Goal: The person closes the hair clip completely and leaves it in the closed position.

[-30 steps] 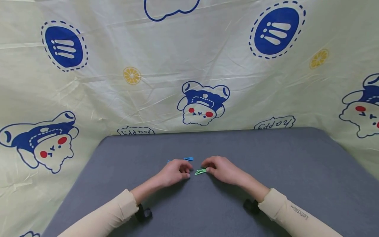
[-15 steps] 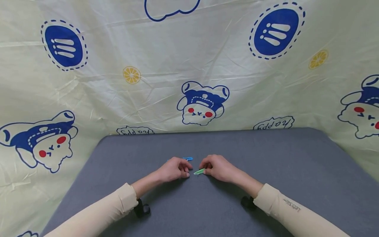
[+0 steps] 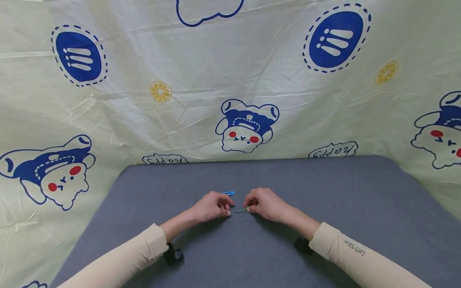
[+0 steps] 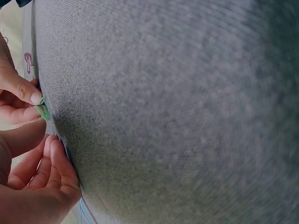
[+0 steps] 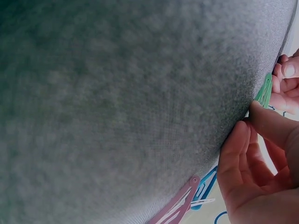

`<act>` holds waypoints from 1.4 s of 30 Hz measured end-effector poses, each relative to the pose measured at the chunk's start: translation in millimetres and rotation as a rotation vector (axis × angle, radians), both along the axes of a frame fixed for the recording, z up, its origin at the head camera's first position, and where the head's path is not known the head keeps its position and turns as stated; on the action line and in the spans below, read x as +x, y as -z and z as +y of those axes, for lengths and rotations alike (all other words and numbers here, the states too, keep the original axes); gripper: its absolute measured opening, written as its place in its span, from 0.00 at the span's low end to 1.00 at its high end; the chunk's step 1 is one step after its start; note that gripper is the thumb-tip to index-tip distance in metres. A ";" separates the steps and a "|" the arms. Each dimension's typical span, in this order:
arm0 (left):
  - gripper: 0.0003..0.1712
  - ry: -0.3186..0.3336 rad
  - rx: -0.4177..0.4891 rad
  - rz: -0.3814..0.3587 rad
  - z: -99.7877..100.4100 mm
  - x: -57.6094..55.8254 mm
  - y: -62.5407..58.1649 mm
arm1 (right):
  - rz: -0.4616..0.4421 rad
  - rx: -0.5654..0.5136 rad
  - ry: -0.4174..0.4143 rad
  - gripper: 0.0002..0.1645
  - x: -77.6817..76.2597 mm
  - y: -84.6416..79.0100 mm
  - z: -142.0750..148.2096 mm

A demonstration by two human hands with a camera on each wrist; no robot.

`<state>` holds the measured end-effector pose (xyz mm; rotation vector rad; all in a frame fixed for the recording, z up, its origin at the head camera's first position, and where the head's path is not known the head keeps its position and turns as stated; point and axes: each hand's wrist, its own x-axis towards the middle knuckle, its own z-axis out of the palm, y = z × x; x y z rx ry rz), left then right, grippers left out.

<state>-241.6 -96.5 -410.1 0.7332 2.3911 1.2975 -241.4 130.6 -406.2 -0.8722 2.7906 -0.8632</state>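
R grip (image 3: 264,205) is pinching green clip (image 5: 265,92) betw. thumb & fingers, clip's free end pointing twd L grip (image 3: 213,206). L grip is staying empty, fingers loosely bent nr clip. Blue clip (image 3: 229,193) is lying on bench (image 3: 237,256) just past L fingertips; pink clip (image 5: 180,206) is showing in R wrist view.

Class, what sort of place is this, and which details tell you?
Probably a screened-off tabletop workspace, likely indoors: a creased, cartoon-printed sheet hangs behind a grey table, over which the right hand pinches a green hair clip.
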 end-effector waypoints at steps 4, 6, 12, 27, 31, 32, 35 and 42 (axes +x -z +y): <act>0.13 -0.006 -0.001 0.014 -0.2 0.3 -0.9 | 0.029 0.007 -0.004 0.05 -0.6 -0.8 0.4; 0.13 -0.008 0.003 0.016 -1.0 0.5 -1.4 | 0.032 0.007 -0.008 0.04 -0.8 -1.2 0.4; 0.13 -0.007 0.008 -0.001 -4.0 1.1 -2.3 | 0.018 0.008 -0.006 0.04 -0.6 -2.3 1.0; 0.13 -0.023 0.023 -0.048 -7.3 2.4 -2.1 | 0.011 -0.021 0.021 0.04 6.4 -3.2 4.1; 0.12 -0.032 0.033 -0.017 -8.7 3.7 -0.4 | 0.010 -0.038 0.035 0.05 8.8 -3.6 4.9; 0.11 -0.036 0.033 -0.003 -9.2 4.0 0.1 | 0.009 -0.044 0.040 0.05 9.8 -3.7 5.1; 0.10 -0.056 0.028 0.035 -10.0 5.5 1.7 | 0.008 -0.066 0.052 0.05 13.0 -4.3 5.7; 0.08 -0.083 0.026 0.074 -11.1 8.9 2.6 | 0.020 -0.125 0.085 0.04 20.9 -7.2 6.4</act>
